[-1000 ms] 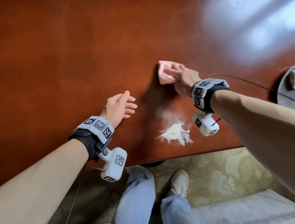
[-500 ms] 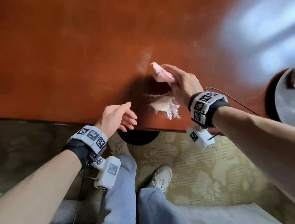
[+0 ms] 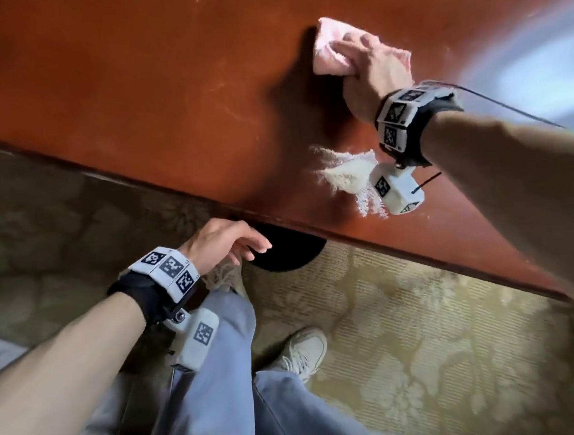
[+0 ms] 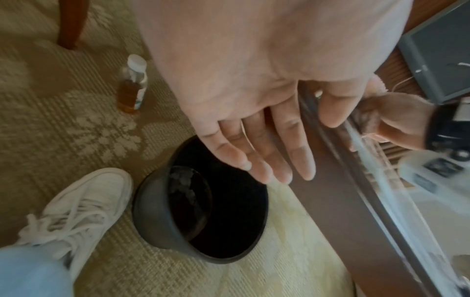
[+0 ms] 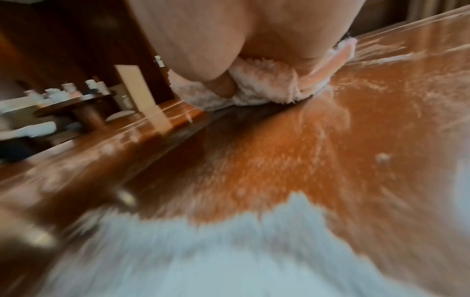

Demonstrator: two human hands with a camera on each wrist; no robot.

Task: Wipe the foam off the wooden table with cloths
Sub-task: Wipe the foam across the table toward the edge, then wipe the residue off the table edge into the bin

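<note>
Currently my right hand point(image 3: 374, 62) grips the pink cloth point(image 3: 331, 54) on the bench point(image 3: 131, 92); the foam point(image 3: 344, 175) lies nearer, toward the edge; my left hand point(image 3: 226, 244) hangs relaxed, holding nothing

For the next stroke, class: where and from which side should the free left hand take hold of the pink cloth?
Probably the cloth's bunched left end, which sticks out past the right hand's fingers. Come from the left and above: it lies flat on the table, and the left hand hangs open off the near edge.
</note>
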